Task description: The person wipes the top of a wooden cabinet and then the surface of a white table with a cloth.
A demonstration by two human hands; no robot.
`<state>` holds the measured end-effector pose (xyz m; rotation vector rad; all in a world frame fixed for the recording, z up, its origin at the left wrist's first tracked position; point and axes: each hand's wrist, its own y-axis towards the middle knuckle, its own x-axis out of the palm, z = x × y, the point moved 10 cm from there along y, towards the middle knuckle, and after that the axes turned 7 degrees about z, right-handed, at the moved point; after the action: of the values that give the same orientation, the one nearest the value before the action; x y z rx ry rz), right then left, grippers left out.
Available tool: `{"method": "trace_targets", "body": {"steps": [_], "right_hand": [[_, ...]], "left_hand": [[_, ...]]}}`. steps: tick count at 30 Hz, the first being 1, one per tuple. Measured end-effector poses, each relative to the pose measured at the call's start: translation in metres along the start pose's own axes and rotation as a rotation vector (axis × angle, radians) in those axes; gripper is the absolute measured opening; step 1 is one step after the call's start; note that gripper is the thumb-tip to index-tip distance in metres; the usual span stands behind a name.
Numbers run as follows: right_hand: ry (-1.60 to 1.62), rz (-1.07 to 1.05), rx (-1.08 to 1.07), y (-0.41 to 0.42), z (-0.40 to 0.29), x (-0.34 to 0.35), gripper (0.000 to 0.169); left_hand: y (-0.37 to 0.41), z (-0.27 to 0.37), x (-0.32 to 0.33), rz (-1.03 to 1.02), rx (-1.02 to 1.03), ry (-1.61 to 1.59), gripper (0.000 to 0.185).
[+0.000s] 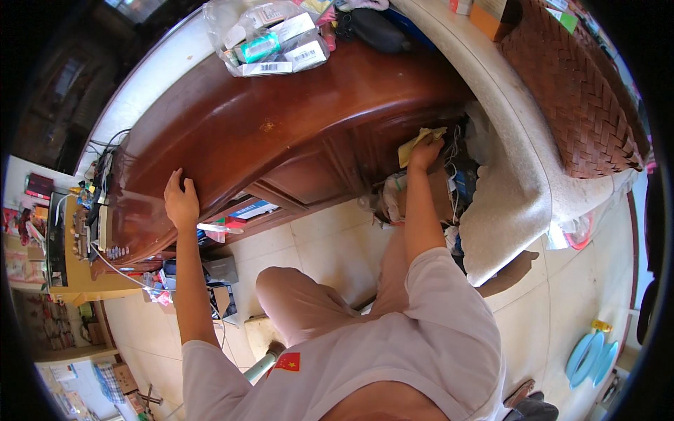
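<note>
My right hand (425, 151) holds a yellow cloth (413, 146) against or close to the dark wooden front of a cabinet (310, 173), near its right end. Part of the cloth is hidden by the fingers. On the left, my left hand (182, 200) rests on the edge of the glossy red-brown cabinet top (221, 126), fingers spread and holding nothing. Below my right forearm stands a cardboard box (413, 197) with plastic bags and cables by it.
A clear plastic bag of boxes (274, 42) and a black case (376, 29) lie at the back of the top. At right, a beige cloth (505, 210) drapes a surface bearing a woven basket (574, 89). Boxes (224, 300) sit on the tiled floor at left.
</note>
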<state>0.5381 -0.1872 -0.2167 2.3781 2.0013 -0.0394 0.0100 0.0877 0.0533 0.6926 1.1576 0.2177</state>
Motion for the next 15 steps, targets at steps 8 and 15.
{"method": "trace_targets", "body": {"steps": [8,15], "right_hand": [[-0.507,-0.396,-0.035,-0.062,0.047,0.046,0.039],[-0.819,-0.561,-0.298,-0.018,0.097,0.069,0.026]], "left_hand": [[-0.002,0.003,-0.002,-0.02,-0.03,0.009,0.037],[0.003,0.008,0.003,-0.016,-0.006,-0.012,0.037]]}}
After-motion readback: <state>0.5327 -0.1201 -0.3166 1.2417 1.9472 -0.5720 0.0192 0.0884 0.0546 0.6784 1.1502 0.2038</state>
